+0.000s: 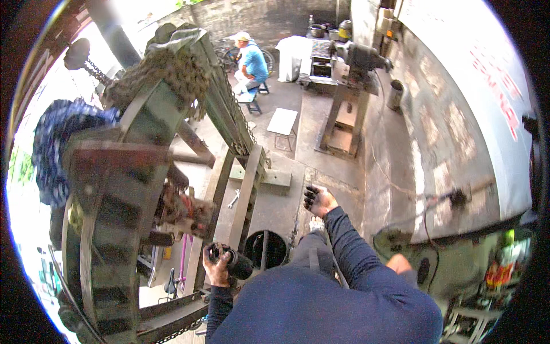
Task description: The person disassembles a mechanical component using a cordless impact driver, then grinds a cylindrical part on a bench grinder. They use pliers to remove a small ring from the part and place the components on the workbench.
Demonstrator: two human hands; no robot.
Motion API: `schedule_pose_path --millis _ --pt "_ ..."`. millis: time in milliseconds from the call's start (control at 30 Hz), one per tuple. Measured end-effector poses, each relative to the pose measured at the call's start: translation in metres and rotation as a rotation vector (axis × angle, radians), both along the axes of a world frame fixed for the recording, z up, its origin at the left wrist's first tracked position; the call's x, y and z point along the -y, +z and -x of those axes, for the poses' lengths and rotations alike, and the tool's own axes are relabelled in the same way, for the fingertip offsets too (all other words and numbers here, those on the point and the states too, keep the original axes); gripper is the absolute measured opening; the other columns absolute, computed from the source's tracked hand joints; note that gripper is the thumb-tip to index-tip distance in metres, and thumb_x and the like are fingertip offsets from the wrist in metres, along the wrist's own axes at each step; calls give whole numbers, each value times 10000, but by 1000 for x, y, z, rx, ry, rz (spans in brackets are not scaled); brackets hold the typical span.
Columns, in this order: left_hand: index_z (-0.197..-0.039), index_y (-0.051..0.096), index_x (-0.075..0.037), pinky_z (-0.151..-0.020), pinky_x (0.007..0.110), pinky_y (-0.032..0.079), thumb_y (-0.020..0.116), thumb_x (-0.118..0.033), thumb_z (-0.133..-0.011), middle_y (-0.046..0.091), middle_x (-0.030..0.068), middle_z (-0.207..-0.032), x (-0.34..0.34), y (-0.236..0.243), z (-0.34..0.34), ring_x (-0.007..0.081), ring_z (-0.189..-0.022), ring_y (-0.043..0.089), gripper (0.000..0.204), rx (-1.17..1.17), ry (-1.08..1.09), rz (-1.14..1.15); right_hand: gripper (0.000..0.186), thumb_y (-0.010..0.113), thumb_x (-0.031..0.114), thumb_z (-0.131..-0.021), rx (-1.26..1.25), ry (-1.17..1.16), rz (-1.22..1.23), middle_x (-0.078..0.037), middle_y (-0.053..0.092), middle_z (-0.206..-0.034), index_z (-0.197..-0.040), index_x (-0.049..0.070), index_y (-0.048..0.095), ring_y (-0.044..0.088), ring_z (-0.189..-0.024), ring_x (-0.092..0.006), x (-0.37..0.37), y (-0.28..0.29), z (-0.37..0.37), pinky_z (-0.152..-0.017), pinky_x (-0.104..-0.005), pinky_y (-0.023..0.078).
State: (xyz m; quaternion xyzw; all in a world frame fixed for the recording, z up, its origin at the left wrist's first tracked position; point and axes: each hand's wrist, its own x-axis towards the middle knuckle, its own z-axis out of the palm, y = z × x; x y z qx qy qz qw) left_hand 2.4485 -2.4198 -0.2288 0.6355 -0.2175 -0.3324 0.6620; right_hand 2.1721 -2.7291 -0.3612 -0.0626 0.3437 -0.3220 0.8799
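Note:
My left hand (216, 268), its fingers smeared black, is closed around a dark cylindrical part (240, 266) beside my left hip. Tall steel frame posts (245, 198) rise close to that hand. Out in front of me, my right hand (322, 200) has its blackened fingers curled in toward the palm. Whether anything lies inside those fingers is hidden. Below and between my hands stands a round black container (267, 247) with a bar across its opening.
A heavy frame with a chain heap (177, 74) fills the left. Ahead are a small white-topped table (282, 121), a bench vise (361, 57) on a stand, and a seated person (252, 63). A wrench (234, 198) lies on the floor. A fan (395, 243) stands at right.

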Motion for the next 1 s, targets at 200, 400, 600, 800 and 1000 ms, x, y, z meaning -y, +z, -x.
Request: schedule_pose_path --millis 200,400,600,800,1000 --pt "-1217 549 -42 -917 330 505 846 -192 -719 635 57 -1057 98 3 47 188 -1035 620 599 -111 90 -83 243 611 324 -954 -165 207 -89 -26 594 -884 -1084 120 633 547 -789 -206 69 19 38 -760 -369 486" --pt "-1185 571 -4 -938 324 489 856 -305 -687 667 81 -1069 235 -4 68 181 -1008 623 648 46 -241 -164 183 639 341 -917 -331 65 -232 -3 569 -795 -943 159 640 504 -694 -187 138 4 127 -649 -359 420" --pt "-1186 574 -26 -953 326 479 879 -324 -666 645 65 -1075 330 3 79 172 -1022 600 673 22 -317 -119 145 642 340 -909 -445 -60 -193 9 567 -777 -948 201 632 504 -692 -200 203 26 147 -647 -368 418" --pt "-1180 573 -42 -964 316 470 878 -248 -667 648 43 -1052 383 7 55 144 -1016 600 632 19 -289 -48 135 668 327 -887 -414 -20 -177 8 593 -788 -893 194 639 537 -720 -211 271 12 120 -651 -368 428" --pt "-1183 559 -33 -932 338 507 881 -344 -636 648 96 -1053 434 28 26 193 -999 621 706 416 -266 -130 172 597 344 -956 -452 -41 119 18 629 -815 -985 188 664 554 -698 -152 372 53 116 -604 -317 445"
